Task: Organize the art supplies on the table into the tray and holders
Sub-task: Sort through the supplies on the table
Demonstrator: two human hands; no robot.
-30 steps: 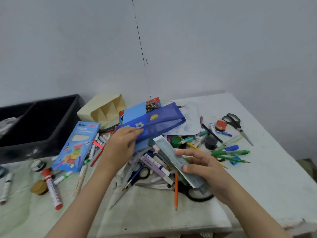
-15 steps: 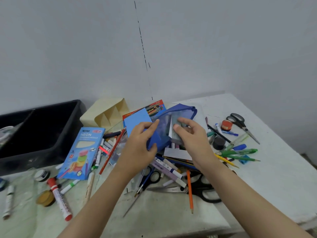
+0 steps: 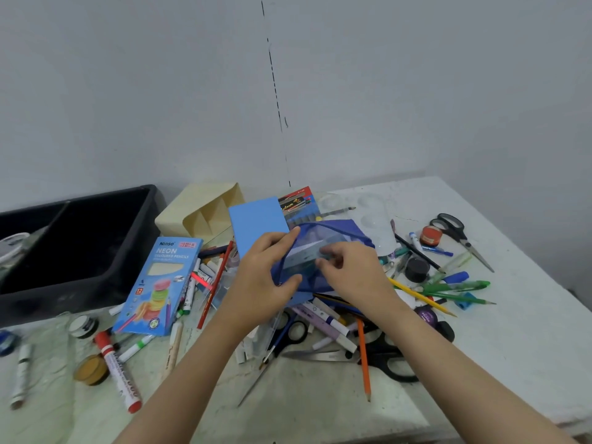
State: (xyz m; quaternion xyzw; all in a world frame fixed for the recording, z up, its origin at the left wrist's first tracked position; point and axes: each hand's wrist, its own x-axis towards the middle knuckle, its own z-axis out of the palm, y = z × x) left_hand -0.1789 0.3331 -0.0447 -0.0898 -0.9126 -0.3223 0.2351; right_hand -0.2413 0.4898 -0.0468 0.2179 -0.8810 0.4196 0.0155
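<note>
I see the bench (image 3: 480,363) running from its far right corner down toward me, its middle buried in loose supplies. At its far left edge sits the black tray (image 3: 96,251), two compartments, mostly bare inside. Just right of the tray, a cream holder (image 3: 205,209) lies tipped on its side, its dividers facing me. In front of the holder, a blue box of neon coloured pencils (image 3: 160,283) lies flat.

Over the middle of the pile I hold a dark blue mesh pouch (image 3: 336,232) in both hands. My left hand (image 3: 266,277) pinches the pouch's near edge, thumb and fingers clamped on the mesh. My right hand (image 3: 355,274) has its fingers closed on a clear ruler (image 3: 304,256) that shows through the mesh, partway inside the pouch.

Near the right edge lie small black scissors (image 3: 455,229); larger black scissors (image 3: 384,357) lie toward the near edge beside an orange pencil (image 3: 363,357). A red marker (image 3: 118,370) lies near the left edge.
</note>
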